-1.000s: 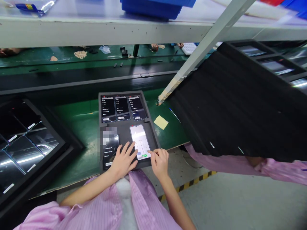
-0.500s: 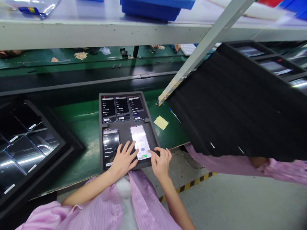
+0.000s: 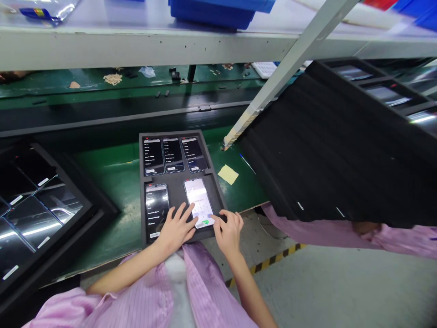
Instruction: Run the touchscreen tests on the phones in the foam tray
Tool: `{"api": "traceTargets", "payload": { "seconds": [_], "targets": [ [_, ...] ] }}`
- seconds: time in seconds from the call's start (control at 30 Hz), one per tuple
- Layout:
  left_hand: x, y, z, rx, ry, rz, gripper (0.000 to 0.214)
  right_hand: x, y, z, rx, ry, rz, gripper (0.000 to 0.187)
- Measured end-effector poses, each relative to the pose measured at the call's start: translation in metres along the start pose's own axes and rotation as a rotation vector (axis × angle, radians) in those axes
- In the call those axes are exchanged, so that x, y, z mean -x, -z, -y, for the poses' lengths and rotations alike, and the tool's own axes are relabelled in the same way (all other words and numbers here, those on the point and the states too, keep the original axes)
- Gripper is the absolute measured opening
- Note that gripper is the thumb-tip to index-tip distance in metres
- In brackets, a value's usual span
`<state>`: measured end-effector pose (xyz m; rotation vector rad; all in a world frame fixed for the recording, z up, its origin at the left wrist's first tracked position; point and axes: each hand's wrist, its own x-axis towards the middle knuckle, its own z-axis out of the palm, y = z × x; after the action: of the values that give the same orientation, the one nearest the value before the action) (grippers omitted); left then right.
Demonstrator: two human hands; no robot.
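A dark foam tray (image 3: 179, 178) lies on the green bench in front of me with several phones in its pockets. Three phones (image 3: 173, 155) in the far row show dark menu screens, as does the near-left phone (image 3: 156, 208). The near-right phone (image 3: 199, 202) has a bright white keypad screen. My left hand (image 3: 176, 229) lies flat on the tray with fingers spread, fingertips touching the lit phone's left edge. My right hand (image 3: 228, 229) rests at that phone's lower right corner, fingers loosely curled, a fingertip by the screen.
A tilted stack of black foam trays (image 3: 327, 150) holding phones fills the right; a second black tray of phones (image 3: 37, 209) sits at the left. A yellow note (image 3: 228, 174) lies by the tray. A grey shelf (image 3: 136, 45) with a blue bin (image 3: 218, 11) hangs overhead. Another person's pink sleeve (image 3: 327, 232) shows under the right stack.
My right hand's fingers have shifted slightly up along the lit phone's right edge. My left hand stays on the tray, barely moved. The view has drifted a little.
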<state>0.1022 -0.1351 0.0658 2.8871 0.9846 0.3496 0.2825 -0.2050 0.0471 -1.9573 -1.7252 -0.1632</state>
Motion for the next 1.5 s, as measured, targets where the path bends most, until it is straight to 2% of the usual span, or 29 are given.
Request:
{"api": "traceTargets", "payload": {
  "seconds": [0.27,0.4,0.5,0.63,0.73,0.83,0.97,1.07,1.2,1.37,1.5],
  "targets": [
    [0.0,0.007,0.004,0.017,0.06,-0.032,0.033,-0.008,0.001,0.002,0.001,0.03,-0.04,0.032],
    [0.001,0.009,0.017,0.011,0.142,-0.046,0.032,-0.019,-0.002,0.002,-0.015,0.028,-0.031,0.033],
    [-0.001,0.011,0.04,0.02,0.27,-0.098,0.032,-0.036,-0.008,-0.005,-0.046,0.039,0.004,0.033],
    [-0.004,0.015,0.081,0.09,0.524,-0.174,0.035,-0.067,-0.02,-0.016,-0.104,0.029,0.059,0.035],
    [-0.004,0.012,0.108,0.267,0.727,-0.244,0.044,-0.087,-0.03,-0.023,-0.168,-0.004,0.092,0.039],
    [-0.004,0.004,0.127,0.515,0.836,-0.315,0.049,-0.103,-0.039,-0.025,-0.204,-0.002,0.131,0.042],
    [-0.013,0.0,0.141,0.616,0.809,-0.323,0.045,-0.128,-0.05,-0.024,-0.15,0.004,0.159,0.046],
    [-0.024,0.002,0.145,0.526,0.773,-0.286,0.042,-0.15,-0.061,-0.023,-0.115,0.018,0.164,0.045],
    [-0.032,0.003,0.146,0.412,0.761,-0.303,0.042,-0.174,-0.072,-0.023,-0.066,0.042,0.178,0.043],
    [-0.031,0.0,0.147,0.395,0.786,-0.317,0.044,-0.185,-0.077,-0.023,0.062,0.052,0.236,0.044],
    [-0.031,-0.002,0.148,0.377,0.791,-0.312,0.044,-0.186,-0.079,-0.01,0.049,0.122,0.251,0.045]
  ]
}}
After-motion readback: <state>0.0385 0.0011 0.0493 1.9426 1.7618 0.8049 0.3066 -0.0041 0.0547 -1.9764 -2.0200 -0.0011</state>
